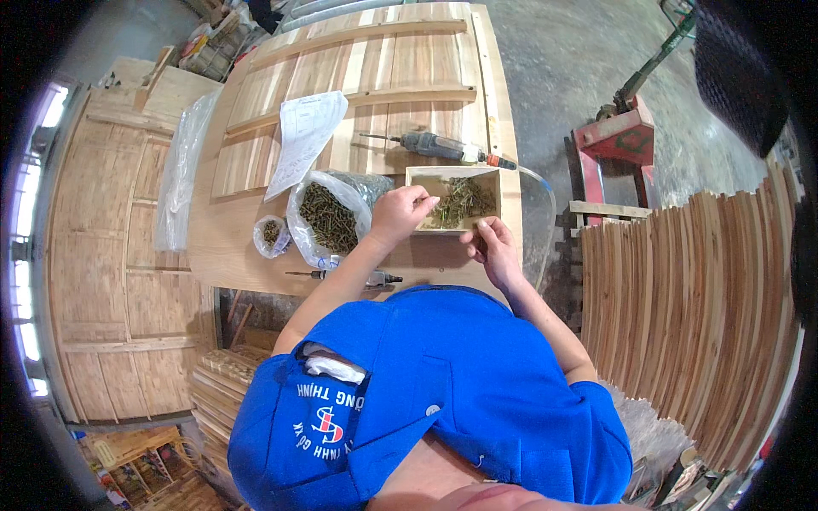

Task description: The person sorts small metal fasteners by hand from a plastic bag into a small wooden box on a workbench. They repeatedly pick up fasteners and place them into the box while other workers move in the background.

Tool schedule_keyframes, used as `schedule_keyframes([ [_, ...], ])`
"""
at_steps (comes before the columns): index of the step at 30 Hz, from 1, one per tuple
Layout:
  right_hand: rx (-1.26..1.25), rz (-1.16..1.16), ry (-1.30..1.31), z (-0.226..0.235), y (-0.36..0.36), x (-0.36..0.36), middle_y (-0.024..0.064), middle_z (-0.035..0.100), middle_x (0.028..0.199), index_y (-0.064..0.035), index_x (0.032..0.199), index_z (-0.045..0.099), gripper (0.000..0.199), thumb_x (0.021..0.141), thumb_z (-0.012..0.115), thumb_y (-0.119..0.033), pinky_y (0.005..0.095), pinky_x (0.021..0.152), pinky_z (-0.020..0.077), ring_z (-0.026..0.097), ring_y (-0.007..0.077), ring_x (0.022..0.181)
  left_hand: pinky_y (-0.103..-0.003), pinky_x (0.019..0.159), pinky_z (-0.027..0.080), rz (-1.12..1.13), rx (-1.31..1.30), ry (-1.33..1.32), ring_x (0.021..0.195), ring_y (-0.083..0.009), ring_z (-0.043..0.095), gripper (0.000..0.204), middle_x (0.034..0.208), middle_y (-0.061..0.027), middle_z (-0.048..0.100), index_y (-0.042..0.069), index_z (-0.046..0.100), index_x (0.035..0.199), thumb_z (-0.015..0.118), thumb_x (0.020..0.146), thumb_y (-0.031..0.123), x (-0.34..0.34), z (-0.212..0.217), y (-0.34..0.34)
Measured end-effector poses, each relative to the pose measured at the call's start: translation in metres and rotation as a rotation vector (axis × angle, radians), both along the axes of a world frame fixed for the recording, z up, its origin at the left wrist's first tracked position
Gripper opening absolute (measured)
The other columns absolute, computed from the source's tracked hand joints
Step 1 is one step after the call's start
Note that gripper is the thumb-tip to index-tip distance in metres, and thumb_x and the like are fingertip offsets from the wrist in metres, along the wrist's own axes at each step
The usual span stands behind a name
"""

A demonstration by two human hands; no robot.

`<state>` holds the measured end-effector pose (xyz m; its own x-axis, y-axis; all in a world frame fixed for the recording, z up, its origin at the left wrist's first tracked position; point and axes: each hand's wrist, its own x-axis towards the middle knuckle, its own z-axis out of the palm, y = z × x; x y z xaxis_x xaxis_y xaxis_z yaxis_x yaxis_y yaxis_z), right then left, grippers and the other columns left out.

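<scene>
In the head view, just off centre toward one o'clock on the bench point(243, 264), a shallow wooden box point(422, 180) with a loose heap of what look like small screws point(462, 202) inside. At its nine o'clock rim, the left hand point(404, 213), thumb and forefinger drawn close together; cannot tell about any screw between them. At five o'clock, just beside the near rim, the right hand point(492, 247), fingers curled in; again cannot tell about anything held. Probably a stiff, sturdy box, heavier with the metal load; best taken by two opposite walls and kept level against spilling. For single screws, likely hard and prickly, a fingertip pinch on the shank. Toward nine o'clock, a clear, crinkled plastic bag point(328, 217), open-mouthed and full of dull brownish screws, probably heavy and slumping, better supported from below; beyond, a smaller bag point(272, 234). At twelve o'clock, a slim grey power driver point(434, 146) with a bendy hose point(534, 176); at ten, limp white paper point(308, 132) partly over a slatted, pale-grained wooden panel point(400, 64); at eight, a second driver point(383, 278), partly hidden by the left forearm.
</scene>
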<state>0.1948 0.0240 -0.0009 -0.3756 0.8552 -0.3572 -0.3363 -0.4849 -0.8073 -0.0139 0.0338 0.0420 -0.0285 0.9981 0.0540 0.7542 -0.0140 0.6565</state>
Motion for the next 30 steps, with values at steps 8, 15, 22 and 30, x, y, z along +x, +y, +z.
schedule_keyframes([
  [8,0.006,0.022,-0.099,0.011,0.000,-0.005,0.0026,0.056,0.068,-0.0061,0.093,0.053,0.011,0.088,0.052,-0.016,0.0190,0.047,0.0349,0.046,0.0079,0.053,-0.040,0.064,0.049,-0.136,0.033,0.140,0.071,-0.0293,0.062,0.028,0.076,-0.0100,0.064,0.011,0.062,0.075,0.054,0.079,0.037,-0.004,-0.024,0.008],
  [15,0.043,0.083,-0.067,-0.001,0.003,0.006,0.0034,0.053,0.064,-0.0079,0.083,0.051,0.010,0.090,0.051,-0.015,0.0209,0.041,0.0305,0.043,0.0085,0.047,-0.044,0.064,0.050,-0.156,-0.167,0.382,0.072,-0.0297,0.063,0.030,0.078,-0.0105,0.065,0.009,0.062,0.073,0.054,0.079,0.036,-0.008,-0.018,0.014],
  [22,-0.046,0.062,-0.021,-0.009,0.003,0.002,0.0073,0.059,0.074,-0.0039,0.093,0.054,0.011,0.082,0.056,-0.003,0.0199,0.046,0.0349,0.048,0.0102,0.052,-0.044,0.062,0.050,-0.241,-0.118,0.474,0.070,-0.0307,0.063,0.026,0.074,-0.0131,0.063,0.008,0.061,0.074,0.056,0.077,0.034,-0.014,-0.045,0.015],
  [30,-0.079,0.056,-0.008,-0.003,0.002,0.002,0.0070,0.057,0.075,-0.0029,0.096,0.053,0.014,0.081,0.054,-0.003,0.0206,0.047,0.0364,0.049,0.0108,0.056,-0.041,0.061,0.051,-0.114,-0.153,0.232,0.067,-0.0289,0.063,0.028,0.075,-0.0145,0.063,0.007,0.061,0.077,0.054,0.082,0.034,-0.020,-0.047,0.022],
])
